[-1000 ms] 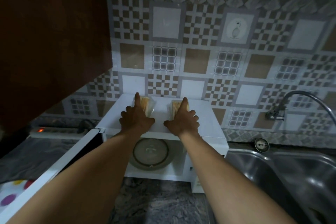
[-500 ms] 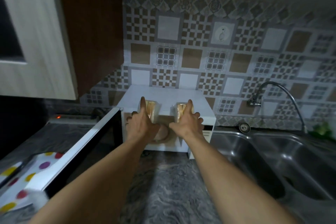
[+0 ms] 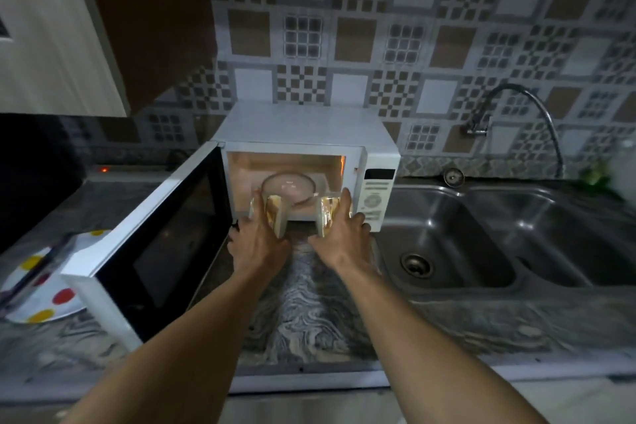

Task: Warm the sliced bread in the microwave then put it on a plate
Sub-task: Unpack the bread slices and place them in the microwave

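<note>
Both arms reach toward the microwave point(image 3: 309, 127), which sits at the back edge of the surface point(image 3: 309, 303), hard against the sink point(image 3: 481, 234) on its right. The door point(image 3: 151, 241) is swung wide to the left. The cavity is lit orange, with the glass turntable point(image 3: 288, 188) in it.

My left hand point(image 3: 258, 246): fingers point(image 3: 256, 212) clasped on the left bread stack point(image 3: 275, 217). The slices stand on edge, held right at the mouth of the cavity, over its front lip.

My right hand point(image 3: 346, 241): fingers point(image 3: 345, 203) wrapped over the right bread stack point(image 3: 325, 217). It is also on edge and at the same height, at the right side of the opening just beside the control panel point(image 3: 375, 196).

The two stacks are apart, with a gap between them. There is a gloss on the bread; wrap or glare, I cannot tell.

The plate point(image 3: 38, 299), white with coloured dots, lies near the left edge of the surface, partly behind the open door. Something dark and thin lies across it, too blurred to name. The tap point(image 3: 516, 96) arcs out from the tiled wall point(image 3: 344, 27) over the sink. There is a small red light point(image 3: 103, 169) toward the back left corner.
</note>
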